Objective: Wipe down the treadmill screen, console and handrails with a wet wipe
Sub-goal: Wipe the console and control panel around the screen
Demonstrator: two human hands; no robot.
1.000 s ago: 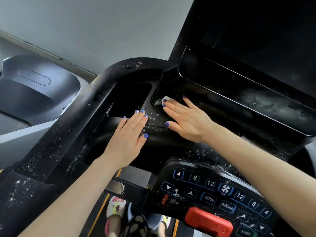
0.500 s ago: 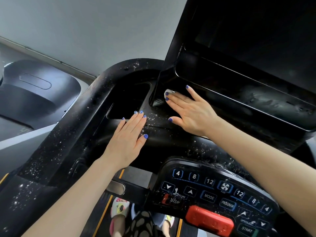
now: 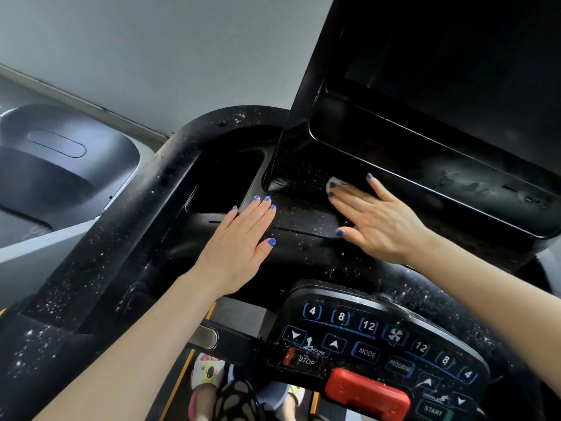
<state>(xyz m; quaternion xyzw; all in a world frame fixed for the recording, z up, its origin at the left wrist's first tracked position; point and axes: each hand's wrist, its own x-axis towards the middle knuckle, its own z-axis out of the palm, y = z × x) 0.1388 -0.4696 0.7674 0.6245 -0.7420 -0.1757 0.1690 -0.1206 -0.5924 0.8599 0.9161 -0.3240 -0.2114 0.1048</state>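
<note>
The black treadmill console (image 3: 303, 217) fills the view, with its dark screen (image 3: 455, 71) tilted up at the upper right. My right hand (image 3: 376, 220) lies flat with straight fingers on the ledge below the screen, pressing a white wet wipe (image 3: 334, 182) whose edge peeks out past the fingertips. My left hand (image 3: 239, 238) rests flat on the console's front rim beside a recessed tray (image 3: 224, 183). The thick left handrail (image 3: 121, 226) is speckled with bright flecks.
The button panel (image 3: 379, 344) with a red safety key (image 3: 367, 393) sits at the lower right. Another treadmill's grey motor cover (image 3: 60, 165) lies at the left. Feet in slippers (image 3: 206, 372) show on the belt below.
My right hand has slid the wipe to the right along the ledge below the screen, away from the corner. The left hand has stayed in place.
</note>
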